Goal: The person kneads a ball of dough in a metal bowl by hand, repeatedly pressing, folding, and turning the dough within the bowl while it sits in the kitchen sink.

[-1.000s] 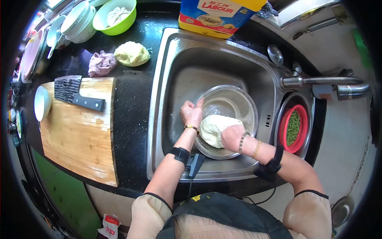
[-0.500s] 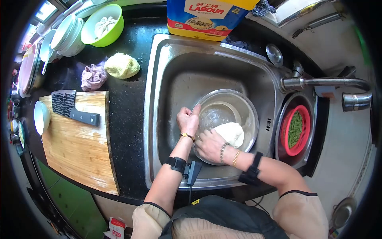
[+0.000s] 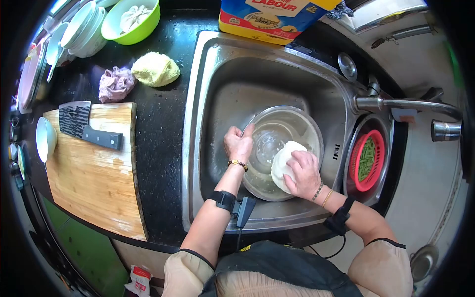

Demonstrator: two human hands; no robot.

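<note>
A round metal mixing bowl sits in the sink, with a lump of white dough in its lower right part. My left hand is closed on the bowl's left rim, the thumb pointing up along the edge. On the dough's right side lies my right hand, its fingers curled over the lump and gripping it. Smears of flour or dough mark the bare bottom of the bowl to the left of the lump.
The steel sink surrounds the bowl. A red basket of green beans stands in the small basin on the right, under the faucet. Left are a cutting board, a cleaver, two cloths and a green bowl.
My right hand has moved from the bowl's lower left to its right side and now grips the dough. The dough looks stretched taller. My left hand stays on the rim; the view has shifted slightly.
</note>
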